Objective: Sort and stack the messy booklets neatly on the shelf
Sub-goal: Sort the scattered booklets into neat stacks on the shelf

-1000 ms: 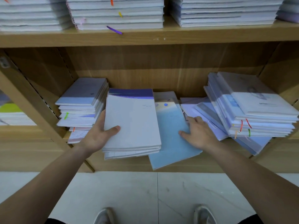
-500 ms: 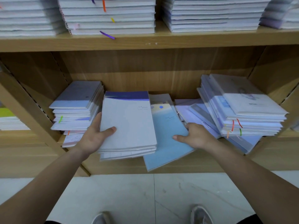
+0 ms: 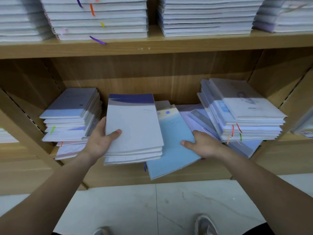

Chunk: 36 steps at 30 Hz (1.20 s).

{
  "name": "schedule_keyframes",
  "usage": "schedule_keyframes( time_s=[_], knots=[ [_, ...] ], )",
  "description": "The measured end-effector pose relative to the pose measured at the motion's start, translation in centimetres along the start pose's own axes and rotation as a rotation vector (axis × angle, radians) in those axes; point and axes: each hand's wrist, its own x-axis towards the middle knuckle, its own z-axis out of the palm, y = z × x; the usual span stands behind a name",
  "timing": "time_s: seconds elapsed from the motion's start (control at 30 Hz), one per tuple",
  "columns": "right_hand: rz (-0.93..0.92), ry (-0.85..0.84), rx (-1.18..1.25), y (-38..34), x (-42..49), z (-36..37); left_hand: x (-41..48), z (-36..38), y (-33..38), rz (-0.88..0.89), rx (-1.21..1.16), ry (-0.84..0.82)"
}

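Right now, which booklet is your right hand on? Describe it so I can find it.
Look at the lower shelf, between the two taller piles. The light blue booklet lies flat and skewed, its near corner overhanging the shelf edge, under the right hand. It alone has a plain sky-blue cover with a small blue dot near the top.

Light wood shelving unit (image 3: 169,48) w/ 2 levels in view, a wood back panel (image 3: 152,75) behind the lower one. Angled side panels (image 3: 27,85) w/ rows of peg holes frame the lower bay left & right. Below, a pale marble-look tiled floor (image 3: 128,209) w/ grey veins & thin grout lines. Even, soft indoor light.
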Motion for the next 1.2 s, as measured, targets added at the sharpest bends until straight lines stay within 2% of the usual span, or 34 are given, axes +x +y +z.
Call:
schedule_keyframes(
  time_s=[0.07, 0.27, 0.4, 0.57, 1.2],
  knots=[
    [0.007, 0.026, 0.012, 0.3, -0.1, 0.0, 0.2, 0.5, 0.1, 0.016, 0.004, -0.01],
    [-0.143, 0.284, -0.048, 0.8, -0.4, -1.9, 0.9, 1.6, -0.2, 0.002, -0.009, -0.019],
    [-0.142, 0.385, -0.02, 1.3, -0.9, -2.9, 1.5, 2.4, 0.0, 0.002, 0.0, -0.031],
    [-0.125, 0.456, 0.029, 1.6, -1.3, -3.2, 1.8, 3.4, 0.1, -0.018, -0.032, -0.002],
    [-0.14, 0.652, 0.028, 0.0, -3.0, -3.5, 2.1, 1.3, -0.8, -0.066, 0.016, -0.063]
  ],
)
